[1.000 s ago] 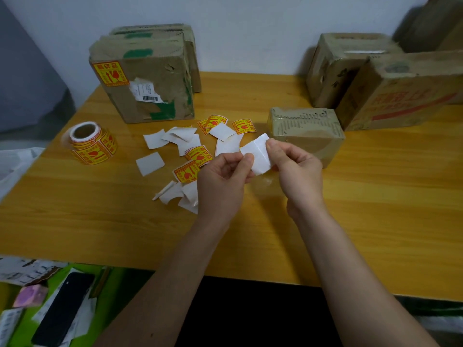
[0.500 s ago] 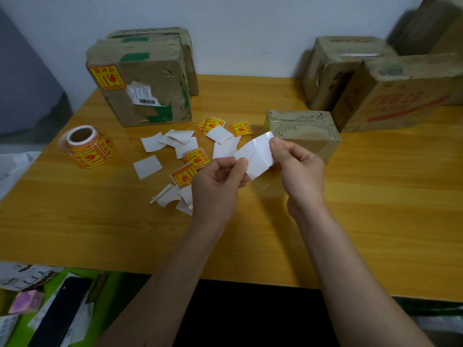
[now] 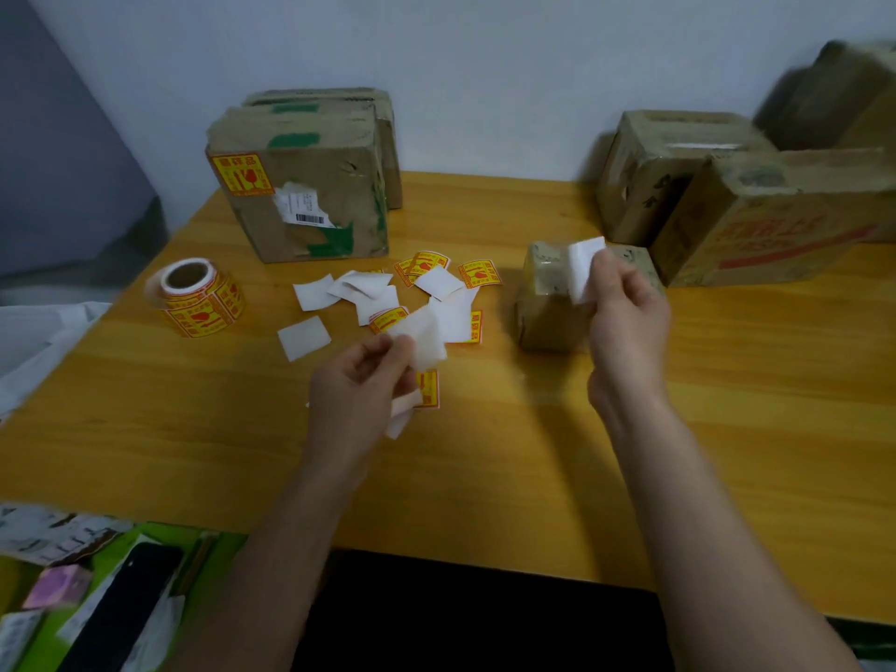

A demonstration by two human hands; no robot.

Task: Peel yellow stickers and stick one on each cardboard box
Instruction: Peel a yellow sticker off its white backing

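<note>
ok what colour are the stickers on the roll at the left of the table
Yellow with red print and red borders, on the sticker roll; the head view, the only one, shows it.

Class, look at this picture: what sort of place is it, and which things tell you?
Probably a small parcel-packing desk: worn cardboard boxes on a wooden table, a roll of yellow stickers, and loose peeled backing papers.
</note>
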